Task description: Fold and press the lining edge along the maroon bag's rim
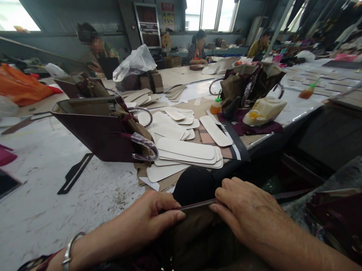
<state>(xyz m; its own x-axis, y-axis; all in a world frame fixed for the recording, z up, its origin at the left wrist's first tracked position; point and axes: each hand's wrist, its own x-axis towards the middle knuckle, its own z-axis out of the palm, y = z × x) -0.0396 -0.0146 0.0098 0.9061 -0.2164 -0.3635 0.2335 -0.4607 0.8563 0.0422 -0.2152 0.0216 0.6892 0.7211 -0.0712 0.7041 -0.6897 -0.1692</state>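
Observation:
Both hands pinch the upper edge of a handbag with a dark brown lining and a maroon rim, held low in front of me. My left hand grips the rim on the left, thumb on the lining side. On the right, my right hand closes over the same edge, a short gap away from the left. The bag's lower part runs out of the picture. Just beyond the rim is a black rounded shape. Past it lies a stack of white oblong panels on the table.
A maroon handbag with plastic-wrapped handles stands at left. Further back are more bags, a glue bottle, a yellowish plastic jug and a clear plastic bag. A black slotted strip lies on the white table. Several people sit beyond.

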